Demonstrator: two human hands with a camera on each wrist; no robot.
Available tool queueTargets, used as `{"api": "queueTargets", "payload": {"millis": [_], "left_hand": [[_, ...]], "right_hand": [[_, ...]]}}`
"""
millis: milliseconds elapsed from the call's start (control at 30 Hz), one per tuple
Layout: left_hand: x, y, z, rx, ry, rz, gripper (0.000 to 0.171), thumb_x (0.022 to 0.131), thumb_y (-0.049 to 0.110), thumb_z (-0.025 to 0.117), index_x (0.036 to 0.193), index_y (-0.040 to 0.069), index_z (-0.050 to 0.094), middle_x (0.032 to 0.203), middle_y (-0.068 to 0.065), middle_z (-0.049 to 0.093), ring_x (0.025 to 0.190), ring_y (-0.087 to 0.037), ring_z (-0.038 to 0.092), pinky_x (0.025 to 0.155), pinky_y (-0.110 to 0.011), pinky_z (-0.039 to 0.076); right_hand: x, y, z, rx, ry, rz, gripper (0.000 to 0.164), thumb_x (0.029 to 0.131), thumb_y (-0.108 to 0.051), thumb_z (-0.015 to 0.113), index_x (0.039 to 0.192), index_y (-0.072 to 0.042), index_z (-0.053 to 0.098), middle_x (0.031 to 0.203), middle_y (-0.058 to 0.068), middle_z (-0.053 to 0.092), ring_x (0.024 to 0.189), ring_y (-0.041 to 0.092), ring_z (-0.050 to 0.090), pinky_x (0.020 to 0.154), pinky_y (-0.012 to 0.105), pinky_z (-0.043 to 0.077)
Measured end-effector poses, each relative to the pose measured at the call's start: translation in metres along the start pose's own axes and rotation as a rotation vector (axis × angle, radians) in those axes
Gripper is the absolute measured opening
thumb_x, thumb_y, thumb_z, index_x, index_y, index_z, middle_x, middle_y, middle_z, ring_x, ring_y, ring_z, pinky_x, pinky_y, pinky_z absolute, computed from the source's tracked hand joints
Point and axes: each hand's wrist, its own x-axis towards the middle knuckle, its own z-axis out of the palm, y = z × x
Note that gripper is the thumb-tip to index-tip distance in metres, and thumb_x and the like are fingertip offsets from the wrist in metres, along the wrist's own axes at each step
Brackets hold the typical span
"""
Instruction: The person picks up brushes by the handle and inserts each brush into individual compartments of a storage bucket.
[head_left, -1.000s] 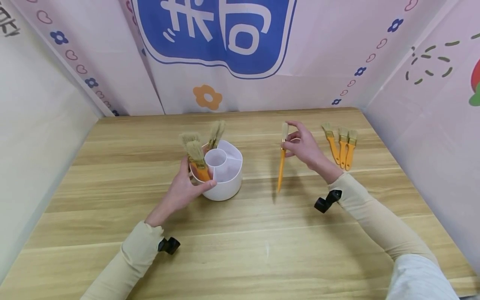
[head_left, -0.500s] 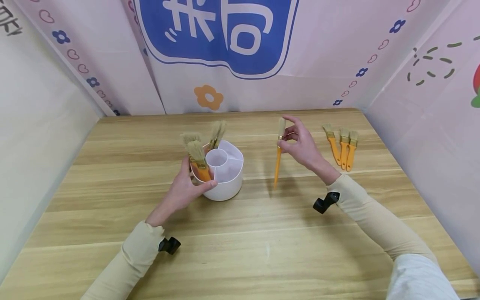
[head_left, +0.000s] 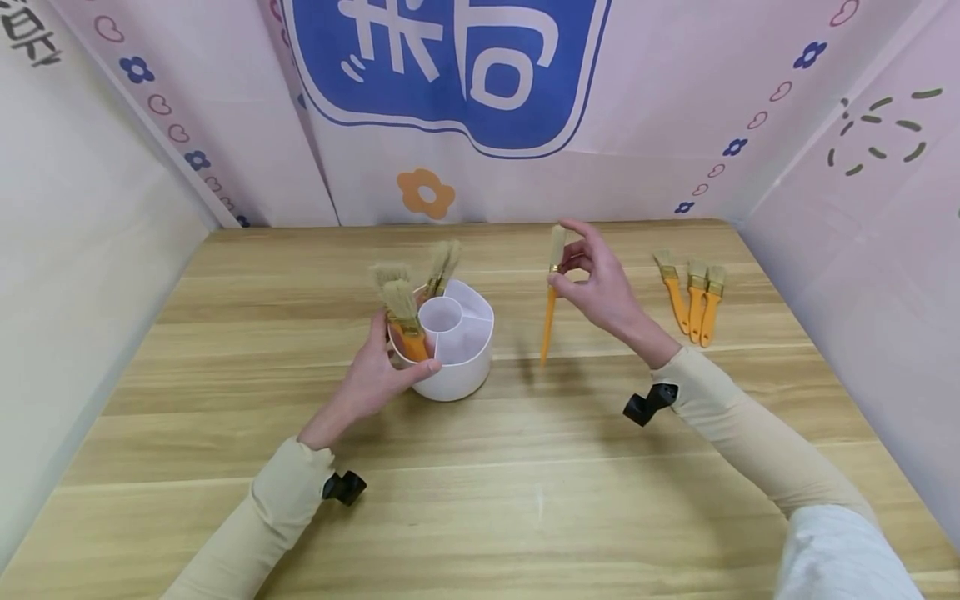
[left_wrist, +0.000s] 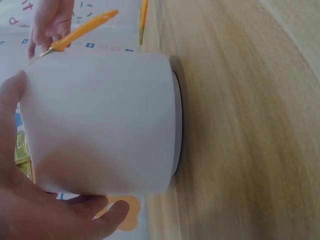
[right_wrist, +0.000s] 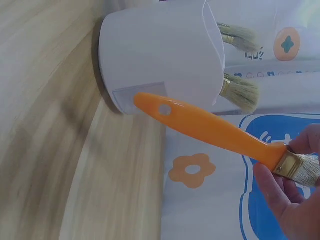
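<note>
Hanging handle-down to the right of the white holder [head_left: 467, 379], the orange brush [right_wrist: 225, 133] is pinched near its ferrule [right_wrist: 289, 165] by the right grip [head_left: 602, 287], while the left grip [head_left: 369, 379] curls round the holder's wall. Probably light, stiff and slick-handled, the brush seems best taken at the ferrule.
</note>
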Motion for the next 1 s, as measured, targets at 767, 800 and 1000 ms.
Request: {"api": "queueTargets", "payload": {"millis": [767, 800, 1000], "left_hand": [[-0.001, 0.002, 0.000, 0.003, -0.006, -0.020, 0.097, 0.078, 0.037, 0.074, 0.146, 0.016, 0.009, 0.144, -0.013, 0.035, 0.135, -0.032, 0.035, 0.112, -0.056, 0.028], [-0.001, 0.002, 0.000, 0.002, -0.006, -0.023, 0.097, 0.078, 0.037, 0.074, 0.147, 0.016, 0.008, 0.145, -0.013, 0.034, 0.135, -0.032, 0.035, 0.112, -0.056, 0.028], [-0.001, 0.002, 0.000, 0.002, -0.006, -0.025, 0.098, 0.078, 0.037, 0.074, 0.147, 0.016, 0.008, 0.145, -0.014, 0.034, 0.135, -0.033, 0.036, 0.111, -0.056, 0.029]], "right_hand": [[0.010, -0.025, 0.013, -0.024, 0.004, -0.123, 0.066, 0.082, 0.001, 0.061, 0.141, -0.014, 0.033, 0.103, 0.017, 0.053, 0.089, 0.020, 0.055, 0.063, 0.016, 0.053], [0.010, -0.025, 0.013, -0.027, 0.006, -0.126, 0.066, 0.082, 0.001, 0.061, 0.141, -0.014, 0.034, 0.102, 0.017, 0.053, 0.089, 0.020, 0.056, 0.063, 0.016, 0.053], [0.014, -0.032, 0.016, -0.028, 0.017, -0.154, 0.065, 0.082, 0.001, 0.061, 0.140, -0.014, 0.035, 0.100, 0.015, 0.053, 0.087, 0.018, 0.056, 0.062, 0.016, 0.053]]}}
